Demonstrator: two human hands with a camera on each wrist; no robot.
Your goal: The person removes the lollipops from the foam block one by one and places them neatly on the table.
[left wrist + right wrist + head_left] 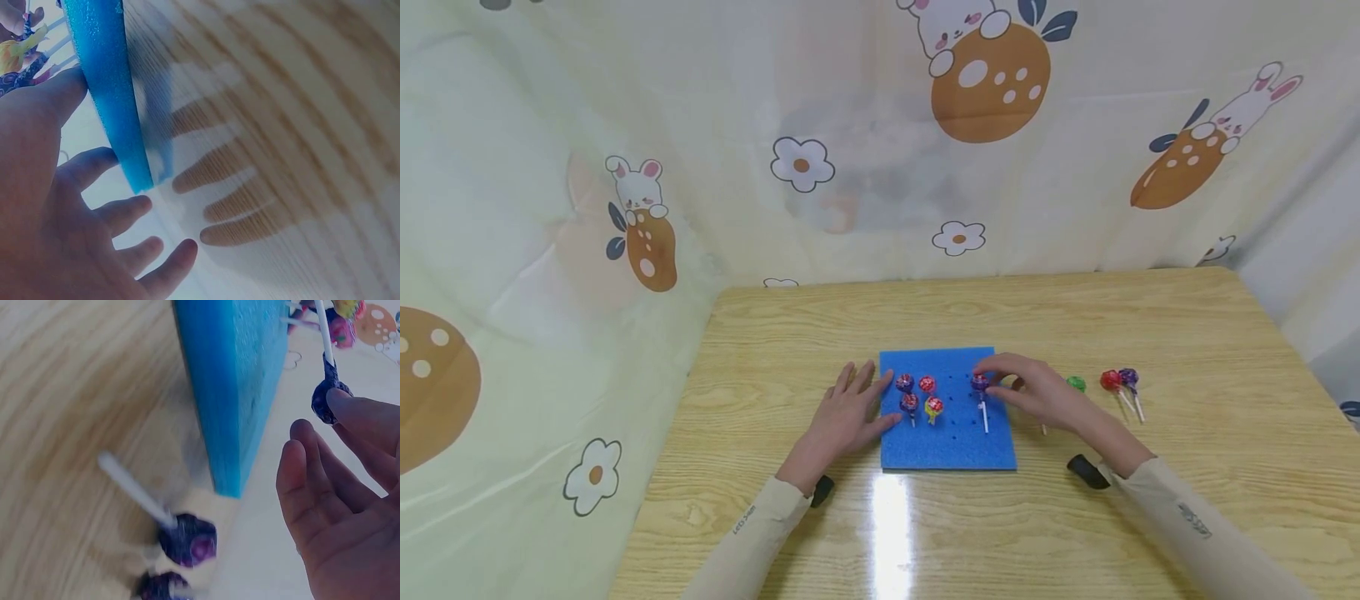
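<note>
Our right hand (1037, 392) pinches a lollipop (980, 384) at the foam's (917, 450) 2 o'clock; left hand (844, 414) spread at 9. We're probably inserting; stick (985, 418) needs aiming.

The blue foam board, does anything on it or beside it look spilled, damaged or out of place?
Nothing looks spilled or damaged. Four lollipops stand in the blue foam board, and the right hand holds another lollipop. Only the loose lollipops on the table look mildly odd, lying outside the board.

"LetsSlim" on left sleeve (756, 540) and right sleeve (1206, 535)
</note>
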